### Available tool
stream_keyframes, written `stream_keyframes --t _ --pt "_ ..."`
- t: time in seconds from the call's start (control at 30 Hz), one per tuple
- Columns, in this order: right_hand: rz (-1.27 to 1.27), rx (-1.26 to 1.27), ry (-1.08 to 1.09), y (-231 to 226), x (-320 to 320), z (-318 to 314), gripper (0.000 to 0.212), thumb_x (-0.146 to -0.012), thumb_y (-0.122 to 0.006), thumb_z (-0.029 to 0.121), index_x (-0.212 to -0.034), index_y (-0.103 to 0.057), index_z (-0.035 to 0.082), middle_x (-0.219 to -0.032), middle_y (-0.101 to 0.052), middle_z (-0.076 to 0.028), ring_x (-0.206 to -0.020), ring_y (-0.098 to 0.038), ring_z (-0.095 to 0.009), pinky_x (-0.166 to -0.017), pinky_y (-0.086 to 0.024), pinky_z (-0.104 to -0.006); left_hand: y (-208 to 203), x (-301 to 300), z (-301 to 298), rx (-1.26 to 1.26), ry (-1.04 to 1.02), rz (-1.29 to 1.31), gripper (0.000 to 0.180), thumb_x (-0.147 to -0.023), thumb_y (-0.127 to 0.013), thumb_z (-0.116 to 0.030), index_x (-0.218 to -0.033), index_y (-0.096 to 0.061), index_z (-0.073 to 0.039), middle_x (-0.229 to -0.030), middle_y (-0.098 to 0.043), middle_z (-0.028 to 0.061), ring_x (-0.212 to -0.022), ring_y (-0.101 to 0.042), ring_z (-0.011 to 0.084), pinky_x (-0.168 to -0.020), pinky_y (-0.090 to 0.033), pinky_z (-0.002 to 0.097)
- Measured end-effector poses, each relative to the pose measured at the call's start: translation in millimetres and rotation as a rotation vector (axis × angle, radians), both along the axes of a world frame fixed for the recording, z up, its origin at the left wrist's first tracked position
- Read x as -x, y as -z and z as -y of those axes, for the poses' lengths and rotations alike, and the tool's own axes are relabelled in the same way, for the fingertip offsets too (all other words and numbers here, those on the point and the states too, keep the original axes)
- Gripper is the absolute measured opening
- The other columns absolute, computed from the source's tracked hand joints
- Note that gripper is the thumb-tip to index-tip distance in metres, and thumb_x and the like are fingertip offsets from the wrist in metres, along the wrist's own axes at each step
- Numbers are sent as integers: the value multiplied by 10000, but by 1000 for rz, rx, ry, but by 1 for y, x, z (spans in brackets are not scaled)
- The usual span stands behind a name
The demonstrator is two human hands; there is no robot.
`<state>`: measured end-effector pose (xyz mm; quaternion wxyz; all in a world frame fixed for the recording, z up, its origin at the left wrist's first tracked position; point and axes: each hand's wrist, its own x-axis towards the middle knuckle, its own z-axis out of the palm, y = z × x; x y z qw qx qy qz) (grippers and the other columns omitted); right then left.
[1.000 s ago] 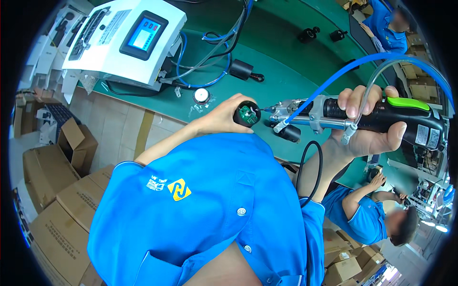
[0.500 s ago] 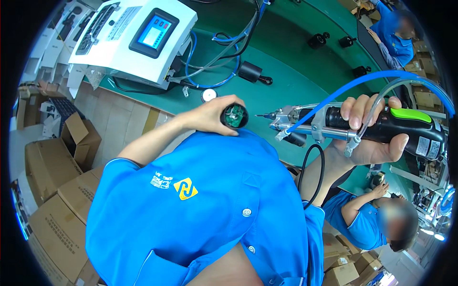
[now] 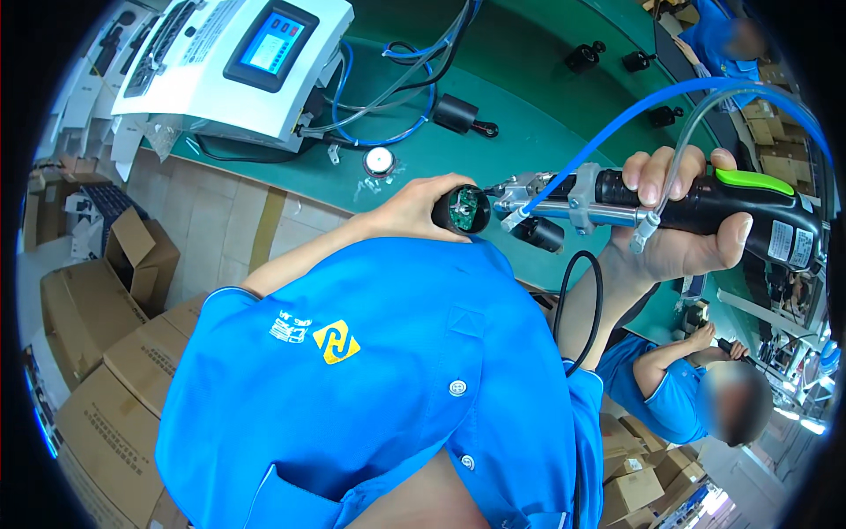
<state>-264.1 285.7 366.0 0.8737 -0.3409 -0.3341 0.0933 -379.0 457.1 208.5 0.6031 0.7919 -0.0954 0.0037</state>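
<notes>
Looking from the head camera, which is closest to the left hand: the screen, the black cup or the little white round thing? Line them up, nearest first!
1. Black cup: held in the left hand.
2. White round thing: on the green table, a little up and left of the hand.
3. Screen: on the white machine, much farther up and left.

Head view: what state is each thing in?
Black cylindrical housing: in left hand, open end showing.
Green circuit board: exposed inside housing.
Power screwdriver: in right hand, tip at housing's rim, contact unclear.
White controller: screen lit.
Black cylinder nearest controller: lying on its side.
Small cardboard box, left: flap raised.
</notes>
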Motion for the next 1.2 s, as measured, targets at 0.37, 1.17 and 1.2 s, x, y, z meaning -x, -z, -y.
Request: stream_keyframes --t 0.37,1.17,1.2 --pt "-23 25 -1 3 1 0 483 -773 -451 478 -1033 -500 75 -638 -494 -77 -507 -479 -186 -511 -389 -328 -4 0 4 17 6 -13 647 -569 -788 -162 -1115 -474 -15 -1031 -555 116 -958 -541 194 -826 -422 288" --pt "183 9 -56 -21 -10 16 552 -815 -423 419 -1176 -414 2 -678 -502 -94 -518 -460 -194 -502 -387 -340 11 3 1 146 -130 -112 610 -594 -750 -166 -1114 -464 -29 -1006 -554 117 -930 -544 202 -810 -433 295" --pt "193 12 -78 -22 -9 18 542 -818 -426 416 -1177 -418 9 -709 -508 -101 -541 -467 -194 -526 -393 -348 11 3 1 148 -137 -110 610 -594 -750 -166 -1114 -464 -29 -1006 -554 117 -930 -544 202 -810 -433 295"
